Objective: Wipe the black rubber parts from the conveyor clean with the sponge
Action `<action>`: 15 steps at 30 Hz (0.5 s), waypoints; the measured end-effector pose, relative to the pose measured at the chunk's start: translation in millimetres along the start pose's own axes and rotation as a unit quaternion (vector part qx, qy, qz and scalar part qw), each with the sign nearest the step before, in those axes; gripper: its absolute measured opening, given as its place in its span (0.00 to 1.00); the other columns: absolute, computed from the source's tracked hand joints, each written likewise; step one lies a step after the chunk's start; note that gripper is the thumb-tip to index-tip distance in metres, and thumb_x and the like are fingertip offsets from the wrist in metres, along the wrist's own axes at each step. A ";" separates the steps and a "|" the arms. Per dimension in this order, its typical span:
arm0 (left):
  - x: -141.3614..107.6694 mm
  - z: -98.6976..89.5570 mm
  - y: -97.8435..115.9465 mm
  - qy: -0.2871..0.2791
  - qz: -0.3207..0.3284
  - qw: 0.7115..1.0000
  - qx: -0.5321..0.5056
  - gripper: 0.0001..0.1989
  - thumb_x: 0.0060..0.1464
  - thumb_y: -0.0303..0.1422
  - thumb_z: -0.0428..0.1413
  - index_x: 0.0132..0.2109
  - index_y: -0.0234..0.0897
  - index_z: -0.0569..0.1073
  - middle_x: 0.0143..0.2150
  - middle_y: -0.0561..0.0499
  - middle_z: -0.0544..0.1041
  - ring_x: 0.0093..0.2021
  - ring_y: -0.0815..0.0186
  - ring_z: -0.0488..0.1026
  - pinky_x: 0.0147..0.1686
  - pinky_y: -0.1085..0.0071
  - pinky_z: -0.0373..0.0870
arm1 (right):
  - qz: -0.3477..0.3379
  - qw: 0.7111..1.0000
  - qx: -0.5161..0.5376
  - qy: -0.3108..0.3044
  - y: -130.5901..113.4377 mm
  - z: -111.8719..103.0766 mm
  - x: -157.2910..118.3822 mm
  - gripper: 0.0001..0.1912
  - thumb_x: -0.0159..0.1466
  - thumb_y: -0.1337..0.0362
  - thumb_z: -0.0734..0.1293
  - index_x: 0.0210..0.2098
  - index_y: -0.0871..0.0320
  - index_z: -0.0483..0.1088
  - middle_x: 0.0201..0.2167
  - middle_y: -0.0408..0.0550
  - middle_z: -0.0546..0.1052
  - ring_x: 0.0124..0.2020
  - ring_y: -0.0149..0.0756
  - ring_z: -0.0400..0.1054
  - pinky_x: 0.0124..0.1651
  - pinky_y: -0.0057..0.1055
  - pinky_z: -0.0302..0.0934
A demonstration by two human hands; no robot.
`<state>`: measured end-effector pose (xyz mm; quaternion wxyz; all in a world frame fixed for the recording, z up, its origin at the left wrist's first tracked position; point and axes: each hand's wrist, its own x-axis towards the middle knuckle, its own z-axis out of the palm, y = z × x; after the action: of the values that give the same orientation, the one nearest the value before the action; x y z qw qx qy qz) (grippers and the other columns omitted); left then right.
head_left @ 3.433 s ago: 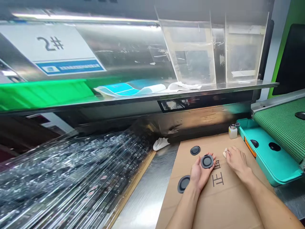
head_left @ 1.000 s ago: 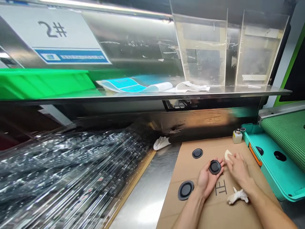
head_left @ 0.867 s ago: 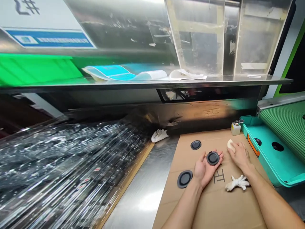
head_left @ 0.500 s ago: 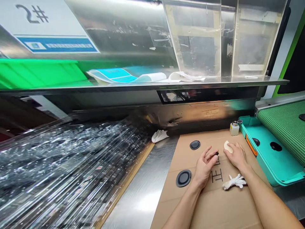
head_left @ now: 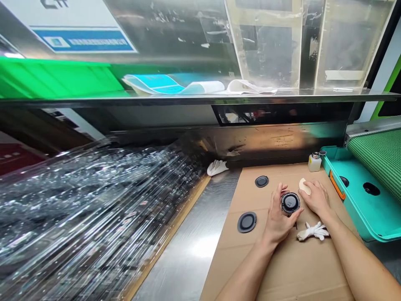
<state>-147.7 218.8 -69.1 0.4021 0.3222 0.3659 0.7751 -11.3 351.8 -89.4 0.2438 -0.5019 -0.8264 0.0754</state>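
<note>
My left hand (head_left: 278, 222) grips a black round part (head_left: 290, 202) by its edges, thumb on the near side and fingers on the far side. The part's ringed face with a raised middle is turned up towards me. Just to the right, my right hand (head_left: 317, 198) is closed on a cream-coloured pad (head_left: 303, 186), held low over the cardboard sheet (head_left: 269, 271). Two dark round discs with raised rims lie on the cardboard left of my hands, a far disc (head_left: 261, 181) and a near disc (head_left: 247, 222). A bundled white glove (head_left: 313, 231) lies below my right hand.
A small white bottle (head_left: 314, 162) with a metal top stands at the cardboard's back corner. Right of it, a teal tray (head_left: 357, 213) holds black parts beside a green conveyor belt (head_left: 380, 152). Clear plastic-wrapped strips (head_left: 119, 217) cover the left. A metal shelf (head_left: 200, 99) crosses above.
The round part in my left hand, earlier mostly hidden with only a dark bit at the fingertips, now faces up. My right hand keeps the pad. The camera view has shifted slightly.
</note>
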 end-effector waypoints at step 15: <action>1.1 1.7 1.8 -0.065 0.061 0.968 0.235 0.11 0.51 0.35 0.66 0.42 0.38 0.79 0.44 0.43 0.79 0.48 0.57 0.74 0.55 0.64 0.68 | -0.009 1.000 -0.015 -0.004 6.0 2.0 1.6 0.21 0.67 0.52 0.65 0.55 0.53 0.73 0.47 0.52 0.74 0.51 0.44 0.65 0.54 0.36 0.54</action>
<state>-147.5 219.5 -66.5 0.2902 0.4790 0.4901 0.6679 -8.1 356.4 -92.8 0.2335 -0.4977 -0.8330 0.0629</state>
